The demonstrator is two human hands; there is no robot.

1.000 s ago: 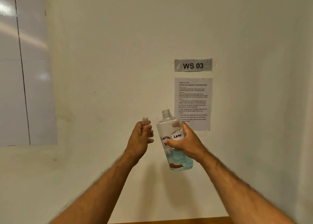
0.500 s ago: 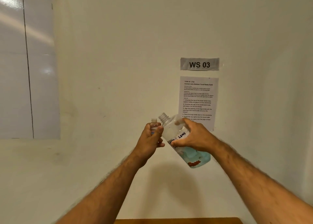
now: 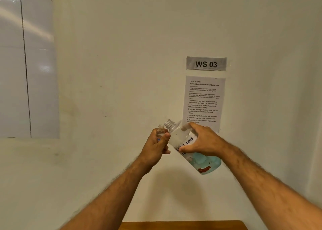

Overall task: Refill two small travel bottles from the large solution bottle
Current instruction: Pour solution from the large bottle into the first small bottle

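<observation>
My right hand [image 3: 203,141] grips the large clear solution bottle [image 3: 181,137] round its middle, over a handwritten label. The bottle is uncapped and tilted, with its threaded mouth up and to the left, and blue liquid sits in its lower end [image 3: 207,163]. My left hand [image 3: 155,146] holds a small clear travel bottle [image 3: 160,131] upright, also uncapped, with fingers and thumb wrapped round its body. The large bottle's mouth is just right of and slightly above the small bottle's mouth. No liquid stream shows. A second travel bottle is out of view.
Both bottles are held in the air before a cream wall. A "WS 03" sign [image 3: 206,64] and a printed instruction sheet [image 3: 203,100] hang on it behind my right hand. A glossy white board [image 3: 26,60] is at left. A wooden tabletop edge [image 3: 183,225] shows at the bottom.
The large bottle has tipped from upright to leaning left, its mouth closing in on the small bottle. Both hands have come together.
</observation>
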